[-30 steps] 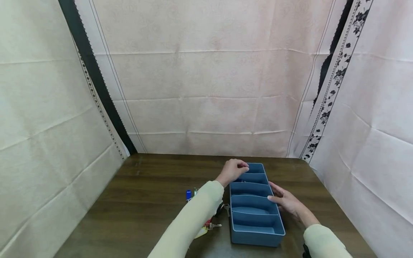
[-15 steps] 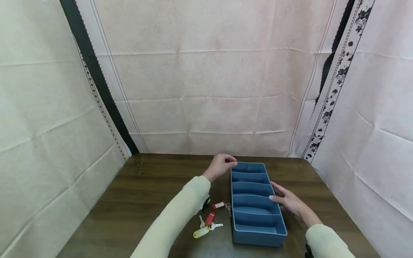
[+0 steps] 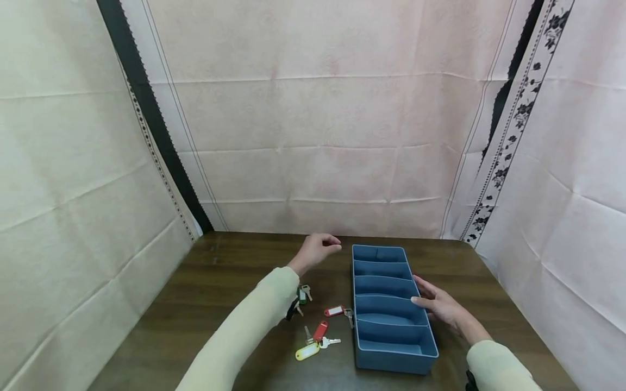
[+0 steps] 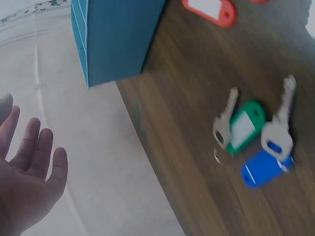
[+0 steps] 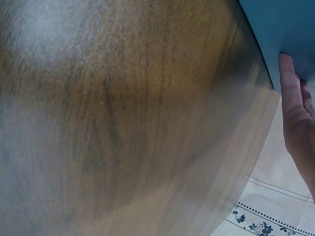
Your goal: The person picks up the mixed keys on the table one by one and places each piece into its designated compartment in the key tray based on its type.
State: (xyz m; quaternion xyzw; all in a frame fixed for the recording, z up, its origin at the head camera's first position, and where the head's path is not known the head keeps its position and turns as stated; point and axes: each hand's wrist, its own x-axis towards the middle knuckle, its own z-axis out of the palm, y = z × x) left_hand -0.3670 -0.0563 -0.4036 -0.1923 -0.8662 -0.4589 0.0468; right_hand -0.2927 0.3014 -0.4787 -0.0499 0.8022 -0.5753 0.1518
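My left hand (image 3: 318,251) hovers past the far left corner of a blue compartment organizer (image 3: 396,363), apart from it and holding nothing. Its fingers are relaxed in the left wrist view. My right hand (image 3: 446,310) rests against the organizer's right side, thumb at the rim; in the right wrist view a straight finger (image 5: 290,81) lies on the outer wall. Left of the organizer are keys with tags: a red tag (image 3: 334,311), another red tag (image 3: 320,330) and a yellow tag (image 3: 307,351). A green tag (image 4: 244,127) and a blue tag (image 4: 266,169) lie beneath my left wrist.
A brown wooden table (image 3: 235,266) carries everything. Pale cloth (image 3: 318,119) hangs behind it and at both sides. Crosswise dividers (image 3: 388,297) split the organizer into several compartments, whose floors are partly hidden.
My left hand has moved left from over the organizer's far compartments, and the sleeve has uncovered the red and yellow tags. My right hand stays at the organizer's side.
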